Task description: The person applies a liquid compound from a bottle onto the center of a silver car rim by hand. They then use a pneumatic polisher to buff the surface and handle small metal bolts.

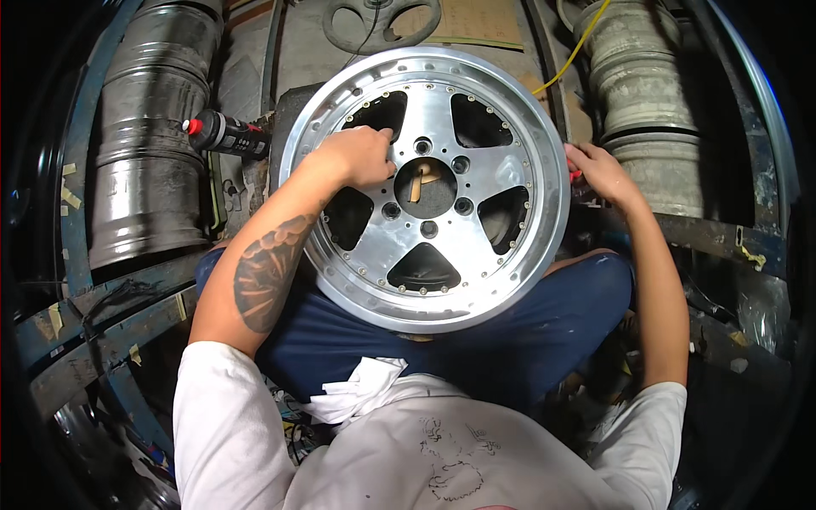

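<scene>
A polished multi-piece alloy wheel point(440, 236) with five spokes lies face up before me. It has small bolts around its inner ring and an open center bore. My left hand point(364, 156) is closed over the left spoke, its fingers at the edge of the upper-left window. Just outside the wheel's right rim is my right hand point(598, 169), fingers bent around a small red object point(575, 174). Most of that object is hidden, so its kind cannot be told. Through the center bore shows a tan piece point(417, 183) on a dark surface.
At left, a black bottle with a red tip point(228, 134) lies on its side. Bare wheel barrels point(150, 146) are stacked left, and more barrels point(647, 95) stand right. Behind are a steering wheel point(382, 22), cardboard point(478, 22) and a yellow cable point(577, 48). Blue metal frames point(76, 159) flank me.
</scene>
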Motion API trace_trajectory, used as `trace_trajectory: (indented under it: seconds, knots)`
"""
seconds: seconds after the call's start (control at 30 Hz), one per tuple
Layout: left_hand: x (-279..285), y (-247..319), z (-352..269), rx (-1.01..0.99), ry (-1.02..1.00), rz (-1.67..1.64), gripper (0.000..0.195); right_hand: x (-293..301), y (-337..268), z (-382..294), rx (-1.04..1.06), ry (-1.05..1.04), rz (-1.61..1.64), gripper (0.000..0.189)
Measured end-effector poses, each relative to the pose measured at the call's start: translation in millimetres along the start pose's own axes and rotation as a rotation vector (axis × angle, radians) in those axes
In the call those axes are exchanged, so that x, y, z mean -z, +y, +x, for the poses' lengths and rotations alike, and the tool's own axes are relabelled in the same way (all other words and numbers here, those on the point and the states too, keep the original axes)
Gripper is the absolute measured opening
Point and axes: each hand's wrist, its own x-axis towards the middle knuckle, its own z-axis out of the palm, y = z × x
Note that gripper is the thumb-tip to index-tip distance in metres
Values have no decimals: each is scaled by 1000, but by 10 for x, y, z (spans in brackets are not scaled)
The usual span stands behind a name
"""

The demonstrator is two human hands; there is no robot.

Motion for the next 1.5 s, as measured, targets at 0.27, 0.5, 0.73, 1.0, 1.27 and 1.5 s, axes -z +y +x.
trace_trajectory:
  seconds: [0.27, 0.5, 0.73, 1.0, 1.27, 1.5]
  knots:
    - [-371, -76, 179, -62, 196, 41, 56, -764, -539, -870, -92, 405, -135, 53]
    - [-332, -20, -21, 28, 119, 67, 39, -827, -750, -653, -166, 495, -298, 46]
    - [-436, 261, -465, 224, -155, -200, 55, -634, -1127, 53, 248, 615, -353, 38]
    - [68, -51, -801, -105, 230, -220, 32, -1672, -1701, -566, 686, -61, -555, 21]
    - [640, 176, -906, 152, 491, -229, 25, -2365, -1438, -70, 537, -232, -708, 26]
    - [507, 58, -835, 20, 496, -227, 16, -2390, -1387, -159, 593, -169, -582, 16]
